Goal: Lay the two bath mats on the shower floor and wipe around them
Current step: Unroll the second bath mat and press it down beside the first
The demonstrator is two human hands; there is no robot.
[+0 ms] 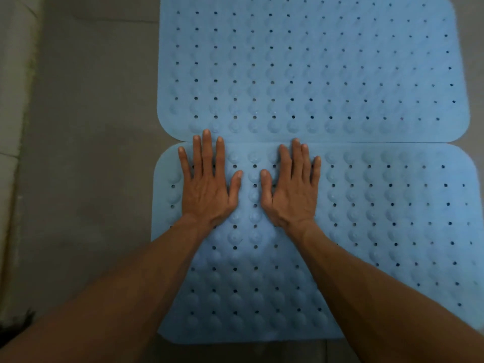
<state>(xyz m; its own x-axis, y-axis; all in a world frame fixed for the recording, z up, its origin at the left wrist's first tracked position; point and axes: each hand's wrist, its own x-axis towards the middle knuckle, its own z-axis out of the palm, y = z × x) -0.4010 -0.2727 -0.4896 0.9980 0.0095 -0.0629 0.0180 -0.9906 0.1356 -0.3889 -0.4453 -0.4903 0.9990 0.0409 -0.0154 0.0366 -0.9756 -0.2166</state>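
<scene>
Two light-blue rubber bath mats with rows of small holes and bumps lie flat on the grey shower floor (86,153). The far mat (314,61) and the near mat (379,218) meet edge to edge along a straight seam. My left hand (207,184) rests palm down on the near mat's far left part, fingers spread, fingertips reaching the seam. Beside it, my right hand (290,187) lies flat in the same way, thumbs almost touching. Neither hand holds anything. No cloth is in view.
Bare grey floor runs along the left of both mats. A pale raised ledge or wall base (13,100) with dark grime borders the far left. A strip of floor shows below the near mat's front edge.
</scene>
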